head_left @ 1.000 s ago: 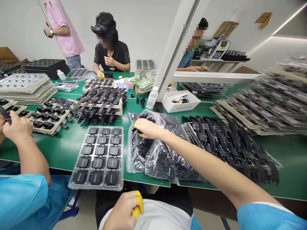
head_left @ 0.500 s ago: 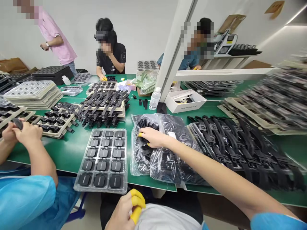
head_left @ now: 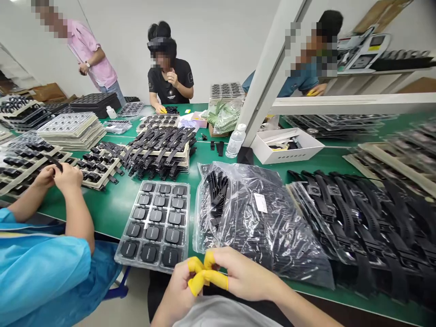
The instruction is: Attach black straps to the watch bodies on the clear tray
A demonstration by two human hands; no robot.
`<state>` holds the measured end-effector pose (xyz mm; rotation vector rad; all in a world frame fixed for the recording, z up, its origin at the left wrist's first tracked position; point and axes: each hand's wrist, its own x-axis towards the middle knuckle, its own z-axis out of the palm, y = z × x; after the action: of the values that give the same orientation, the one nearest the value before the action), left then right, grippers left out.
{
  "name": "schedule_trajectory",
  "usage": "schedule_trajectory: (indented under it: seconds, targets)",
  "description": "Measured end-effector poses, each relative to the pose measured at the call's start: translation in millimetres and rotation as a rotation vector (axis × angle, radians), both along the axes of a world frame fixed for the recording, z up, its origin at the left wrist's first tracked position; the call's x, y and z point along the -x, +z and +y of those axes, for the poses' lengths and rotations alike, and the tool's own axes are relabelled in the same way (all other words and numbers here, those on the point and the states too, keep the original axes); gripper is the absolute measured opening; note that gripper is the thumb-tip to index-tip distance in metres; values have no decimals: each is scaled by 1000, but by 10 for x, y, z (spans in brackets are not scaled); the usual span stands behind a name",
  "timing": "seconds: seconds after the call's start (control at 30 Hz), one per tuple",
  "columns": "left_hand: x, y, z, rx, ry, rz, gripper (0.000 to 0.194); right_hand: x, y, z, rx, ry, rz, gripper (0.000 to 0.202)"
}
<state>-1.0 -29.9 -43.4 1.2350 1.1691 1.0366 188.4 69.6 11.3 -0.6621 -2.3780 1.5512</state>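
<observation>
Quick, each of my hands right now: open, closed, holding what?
Left hand: curled, wearing yellow fingertip covers; anything held cannot be told.
Right hand: likewise bent inward; anything held cannot be told.

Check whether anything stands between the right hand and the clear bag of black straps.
Nothing visible stands between the right hand and the clear bag; the tray lies off to the bag's left.

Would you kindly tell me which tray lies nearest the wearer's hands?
The clear tray of black square pieces, on the table beside the left hand; other trays lie farther off.
</observation>
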Motion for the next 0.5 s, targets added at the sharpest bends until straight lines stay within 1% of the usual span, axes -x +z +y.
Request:
schedule_trajectory:
  seconds: [0.03,0.1,0.2,0.23,0.3,0.37,0.43,0.5]
  targets:
    - [-30,-13,7,16,-15,-42,43,-18,-38,-57,37,-8,4,36]
    - [-70,-12,22,36,-62,-111,43,-56,-79,-140,99,-25,-8,36]
    - [-88,19,34,26,-149,-117,38,-101,-103,-220,146,-70,-25,38]
    - [-88,24,35,25,-170,-105,36,-110,-117,-242,186,-86,-12,40]
    - [-83,16,29,32,-195,-83,34,-116,-173,-284,329,-116,22,47]
    - [-80,-9,16,58,-225,-72,33,-107,-265,-326,512,-128,39,53]
    - [-83,-30,-8,111,-261,-73,36,-87,-376,-369,690,-140,50,56]
    - [-89,-33,-42,198,-270,-100,41,-63,-484,-411,838,-160,86,56]
